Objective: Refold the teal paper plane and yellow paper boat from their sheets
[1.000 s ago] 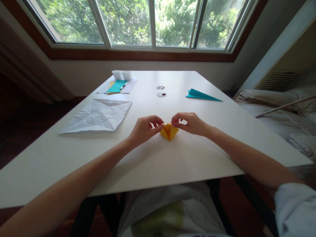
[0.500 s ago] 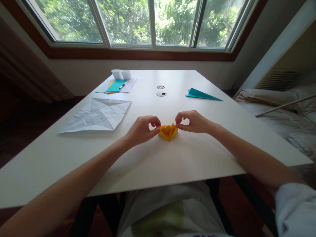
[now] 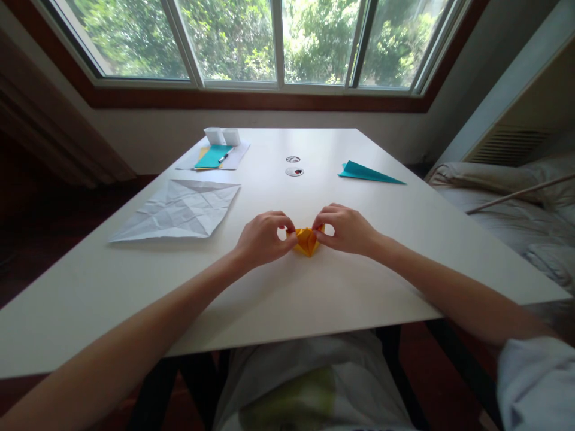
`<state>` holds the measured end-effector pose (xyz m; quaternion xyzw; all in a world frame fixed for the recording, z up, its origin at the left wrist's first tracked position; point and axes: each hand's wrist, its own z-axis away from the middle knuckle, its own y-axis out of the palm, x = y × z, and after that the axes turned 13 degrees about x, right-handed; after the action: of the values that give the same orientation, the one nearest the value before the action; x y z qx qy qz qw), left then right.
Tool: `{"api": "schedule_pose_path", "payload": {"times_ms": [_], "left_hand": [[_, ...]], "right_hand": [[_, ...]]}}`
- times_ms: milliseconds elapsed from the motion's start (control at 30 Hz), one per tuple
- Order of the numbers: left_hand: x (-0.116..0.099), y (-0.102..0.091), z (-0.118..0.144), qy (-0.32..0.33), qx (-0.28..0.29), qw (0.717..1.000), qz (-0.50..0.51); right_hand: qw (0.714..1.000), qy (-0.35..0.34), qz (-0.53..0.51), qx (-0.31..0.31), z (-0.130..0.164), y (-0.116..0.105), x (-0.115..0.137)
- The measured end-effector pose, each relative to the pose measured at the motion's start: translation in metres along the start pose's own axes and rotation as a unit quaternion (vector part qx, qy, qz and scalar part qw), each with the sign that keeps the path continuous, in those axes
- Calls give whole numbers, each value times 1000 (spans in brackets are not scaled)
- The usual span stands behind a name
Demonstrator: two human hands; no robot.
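A small yellow folded paper [image 3: 308, 242] rests on the white table in front of me, its pointed end toward me. My left hand [image 3: 268, 238] pinches its left side between thumb and forefinger. On the opposite side, the thumb and fingertips of my right hand [image 3: 344, 230] are closed on the right part of the same paper. The fingertips of both hands cover the paper's upper side edges.
A creased white sheet [image 3: 179, 209] lies to the left. Behind it are a teal paper [image 3: 214, 156], a pen [image 3: 226, 155] and two white folded pieces [image 3: 222, 136]. A teal paper plane [image 3: 371, 173] lies right of two round items [image 3: 294, 172] on the table [image 3: 287, 305].
Both hands have moved inward over the yellow folded paper. My right fingers have shifted left from its right tip and now grip nearer its middle.
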<state>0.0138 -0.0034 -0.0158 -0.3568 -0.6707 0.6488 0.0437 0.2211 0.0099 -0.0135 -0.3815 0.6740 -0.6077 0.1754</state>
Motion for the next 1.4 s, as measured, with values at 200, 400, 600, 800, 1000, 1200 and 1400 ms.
{"api": "schedule_pose_path", "payload": {"times_ms": [200, 400, 600, 800, 1000, 1200, 1400], "left_hand": [[-1, 1, 0, -6, 5, 1000, 7], [-1, -1, 1, 0, 21, 1000, 5], [-1, -3, 1, 17, 25, 999, -11], [-3, -6, 3, 29, 35, 999, -24], [1, -3, 0, -3, 27, 999, 17], [-1, -3, -6, -43, 29, 996, 71], [-3, 4, -12, -31, 34, 995, 86]], "right_hand": [[1000, -16, -17, -12, -1, 2, 1], [1000, -13, -9, -14, 1, 2, 2], [1000, -16, -2, -3, 0, 0, 1], [1000, 2, -6, -14, 1, 1, 0], [999, -26, -23, -25, 0, 3, -2], [999, -34, -34, -18, -1, 1, 0], [999, -24, -33, -13, -1, 0, 4]]}}
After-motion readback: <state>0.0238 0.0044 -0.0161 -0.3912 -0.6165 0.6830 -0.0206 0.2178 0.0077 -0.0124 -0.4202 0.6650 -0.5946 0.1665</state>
